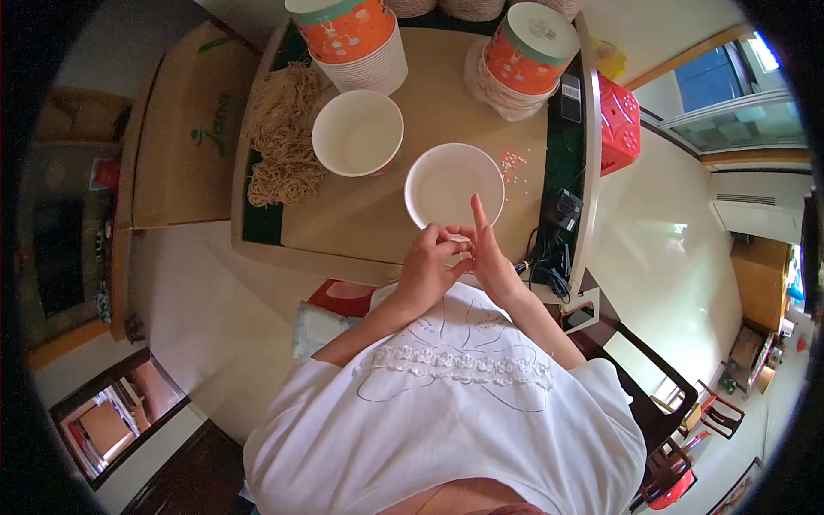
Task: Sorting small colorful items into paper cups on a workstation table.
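A: Any writing on show?
B: Green lettering on the cardboard box point(189, 129) at the left, turned sideways. The left stack of tubs point(348, 34) and the right stack of tubs point(528, 60) carry pale figures printed on orange. A black handheld device point(570, 97) bears a whitish label, too small to make out.
A: And the near white tub point(418, 196)?
B: It stands on the tabletop mat point(343, 219), just beyond the hands. Its mouth faces up and its long axis is upright. The second white tub point(358, 135) stands the same way, farther off to the left. Both stacks are mouth down.
A: How are the fingers?
B: The left hand point(424, 270) has its fingers bent, thumb and forefinger nearly together. The right hand point(491, 259) has one finger straight out, in front of the near tub's rim, the others bent toward the left hand. The hands meet at the fingertips; whether something tiny is pinched there, I can't tell, nor whether the rim is touched.
A: Nearby?
B: Pink and white beads point(513, 166) lie scattered right of the near tub; tan strands point(285, 137) lie heaped left of the second.
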A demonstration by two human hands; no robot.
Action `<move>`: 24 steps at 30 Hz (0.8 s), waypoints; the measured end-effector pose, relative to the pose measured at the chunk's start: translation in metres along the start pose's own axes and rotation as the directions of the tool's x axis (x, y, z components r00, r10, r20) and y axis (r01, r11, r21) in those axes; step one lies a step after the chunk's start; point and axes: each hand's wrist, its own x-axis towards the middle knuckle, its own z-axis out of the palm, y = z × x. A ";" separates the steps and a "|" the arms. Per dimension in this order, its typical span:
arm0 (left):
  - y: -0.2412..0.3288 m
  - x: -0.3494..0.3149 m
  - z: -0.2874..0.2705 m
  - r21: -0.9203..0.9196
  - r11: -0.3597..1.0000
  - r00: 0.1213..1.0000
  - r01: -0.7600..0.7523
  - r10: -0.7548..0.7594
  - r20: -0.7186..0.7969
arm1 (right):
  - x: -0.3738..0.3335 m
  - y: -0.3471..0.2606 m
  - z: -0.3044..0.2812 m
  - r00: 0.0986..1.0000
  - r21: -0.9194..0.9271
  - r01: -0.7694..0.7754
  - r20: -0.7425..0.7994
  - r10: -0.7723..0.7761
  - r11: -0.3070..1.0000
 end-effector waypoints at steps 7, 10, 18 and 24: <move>0.000 0.006 0.003 -0.099 0.993 0.996 -0.072 0.066 -0.056 | 0.003 -0.003 0.009 1.000 0.139 -0.002 -0.012 0.004 0.990; -0.010 0.006 0.004 -0.396 0.915 0.989 0.074 -0.118 -0.086 | -0.001 -0.007 0.010 0.995 0.238 0.000 -0.094 0.023 0.971; -0.018 0.008 -0.002 -0.736 0.572 0.907 0.363 -0.398 0.138 | -0.005 0.006 0.001 0.931 -0.244 0.110 -0.314 -0.186 0.963; -0.011 0.012 -0.005 -0.632 0.766 0.992 0.116 -0.120 0.037 | -0.007 -0.002 -0.004 0.937 -0.166 0.065 -0.329 -0.117 0.984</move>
